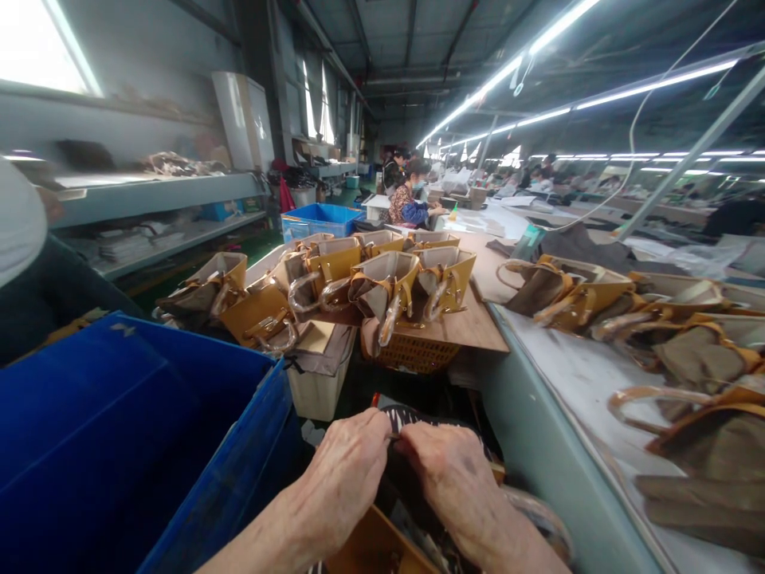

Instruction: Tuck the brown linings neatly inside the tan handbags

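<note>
My left hand (352, 458) and my right hand (451, 462) meet low in the middle of the view, fingertips almost touching. Both are closed in a pinch. A thin dark brown edge shows between them, but what they grip is mostly hidden by the fingers. Right under my wrists is a tan handbag (382, 546), partly covered by my forearms. A clear-wrapped curved handle (541, 514) shows beside my right forearm. Just beyond my knuckles lies black-and-white patterned cloth (418, 416).
At my left stands a big blue bin (263, 430). Ahead, several tan and brown handbags (382, 275) stand on a board (484, 331) over a yellow crate (412, 355). More bags (586, 295) line the table (555, 391) on my right. A co-worker (412, 195) sits farther off.
</note>
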{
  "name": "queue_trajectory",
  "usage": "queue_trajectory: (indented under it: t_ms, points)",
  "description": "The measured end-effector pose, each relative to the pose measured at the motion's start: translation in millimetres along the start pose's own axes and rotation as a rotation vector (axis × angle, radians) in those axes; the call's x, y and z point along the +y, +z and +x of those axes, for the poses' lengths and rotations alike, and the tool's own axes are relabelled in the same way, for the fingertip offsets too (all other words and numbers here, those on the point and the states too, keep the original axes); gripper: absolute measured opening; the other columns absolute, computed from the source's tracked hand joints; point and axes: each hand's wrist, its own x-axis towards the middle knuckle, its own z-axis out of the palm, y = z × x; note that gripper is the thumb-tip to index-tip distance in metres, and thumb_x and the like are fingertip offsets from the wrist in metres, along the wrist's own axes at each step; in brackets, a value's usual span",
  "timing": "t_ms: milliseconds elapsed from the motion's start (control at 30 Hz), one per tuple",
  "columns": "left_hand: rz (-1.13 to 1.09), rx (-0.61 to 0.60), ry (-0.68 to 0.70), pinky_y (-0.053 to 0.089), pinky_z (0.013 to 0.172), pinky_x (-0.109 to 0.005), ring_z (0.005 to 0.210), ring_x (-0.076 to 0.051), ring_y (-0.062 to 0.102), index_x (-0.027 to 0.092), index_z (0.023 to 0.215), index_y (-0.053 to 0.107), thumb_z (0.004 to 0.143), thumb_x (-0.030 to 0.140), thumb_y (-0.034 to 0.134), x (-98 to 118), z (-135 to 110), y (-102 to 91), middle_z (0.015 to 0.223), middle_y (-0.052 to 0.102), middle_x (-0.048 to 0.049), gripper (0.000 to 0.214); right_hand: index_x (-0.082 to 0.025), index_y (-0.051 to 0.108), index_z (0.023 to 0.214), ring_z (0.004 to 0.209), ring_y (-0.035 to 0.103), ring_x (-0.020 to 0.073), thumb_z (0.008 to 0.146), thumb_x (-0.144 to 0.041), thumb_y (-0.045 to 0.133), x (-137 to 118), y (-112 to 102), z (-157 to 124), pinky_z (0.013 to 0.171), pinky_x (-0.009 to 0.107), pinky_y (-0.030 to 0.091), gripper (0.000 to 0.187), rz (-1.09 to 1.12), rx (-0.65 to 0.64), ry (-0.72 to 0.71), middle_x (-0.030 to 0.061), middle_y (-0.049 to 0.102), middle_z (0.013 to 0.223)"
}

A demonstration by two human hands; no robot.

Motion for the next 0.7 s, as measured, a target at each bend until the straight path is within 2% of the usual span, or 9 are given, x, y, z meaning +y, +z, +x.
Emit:
queue_trajectory:
  t_ms: [200,333,400,467,533,600,633,700]
  points:
    - [0.035,0.007,-0.059,0.028,0.054,-0.022,0.058,-0.009,0.044,0.018,0.067,0.038,0.079,0.003,0.033,1,2,0.2,0.065,0.048,0.0030,0.020,-0.020,0.060,0.080,0.069,0.061,0.0172,0.084,-0.007,0.049,-8,-10,7,0.060,0.026,0.035,0.017,0.047,-0.075,-0.034,0.0004,0.066,0.076]
    - [-0.018,-0.008,-0.102,0.027,0.051,-0.021,0.055,-0.009,0.040,0.019,0.068,0.031,0.080,0.006,0.032,0,2,-2.1,0.062,0.045,0.0047,0.018,-0.020,0.060,0.083,0.069,0.062,0.0153,0.085,-0.010,0.048,-15,-14,12,0.057,0.022,0.035,0.016,0.091,-0.114,-0.043,0.0003,0.068,0.077]
    - [-0.071,-0.004,-0.098,0.030,0.052,-0.020,0.057,-0.009,0.042,0.020,0.071,0.033,0.080,0.006,0.032,-2,1,-3.4,0.064,0.045,0.0048,0.017,-0.021,0.061,0.084,0.069,0.063,0.0152,0.086,-0.011,0.046,-16,-14,14,0.056,0.022,0.034,0.018,0.064,-0.124,-0.031,0.0002,0.069,0.076]
    - [-0.109,0.049,-0.088,0.035,0.058,-0.021,0.063,-0.010,0.047,0.020,0.076,0.038,0.079,0.006,0.033,-2,1,-6.3,0.069,0.049,0.0037,0.016,-0.023,0.062,0.084,0.070,0.064,0.0157,0.087,-0.011,0.046,-17,-18,17,0.055,0.024,0.032,0.020,0.011,-0.133,-0.009,-0.0009,0.069,0.076]
    - [-0.126,0.152,-0.052,0.040,0.072,-0.024,0.079,-0.013,0.052,0.020,0.087,0.044,0.078,0.006,0.038,0,1,-11.5,0.085,0.055,0.0003,0.018,-0.023,0.061,0.082,0.069,0.065,0.0170,0.088,-0.012,0.046,-16,-31,20,0.054,0.026,0.031,0.020,-0.078,-0.134,0.036,-0.0014,0.069,0.075]
    - [-0.182,0.246,-0.030,0.036,0.090,-0.029,0.102,-0.017,0.049,0.021,0.103,0.046,0.072,0.007,0.045,3,2,-18.0,0.108,0.053,-0.0034,0.034,-0.022,0.060,0.082,0.070,0.065,0.0192,0.088,-0.012,0.046,-15,-53,23,0.055,0.028,0.030,0.019,-0.211,-0.111,0.080,-0.0001,0.069,0.074]
    - [-0.249,0.264,-0.035,0.032,0.097,-0.031,0.110,-0.018,0.045,0.022,0.110,0.043,0.069,0.006,0.048,4,3,-20.7,0.117,0.050,-0.0043,0.044,-0.022,0.060,0.084,0.070,0.064,0.0206,0.087,-0.011,0.046,-15,-66,24,0.056,0.029,0.031,0.018,-0.286,-0.102,0.084,0.0010,0.068,0.074]
    - [-0.472,0.209,-0.091,0.028,0.101,-0.034,0.117,-0.020,0.041,0.021,0.118,0.039,0.067,0.010,0.053,4,10,-22.0,0.123,0.047,-0.0063,0.053,-0.020,0.060,0.087,0.070,0.063,0.0233,0.082,-0.008,0.049,-16,-93,27,0.057,0.031,0.031,0.017,-0.429,-0.095,0.060,0.0036,0.067,0.075]
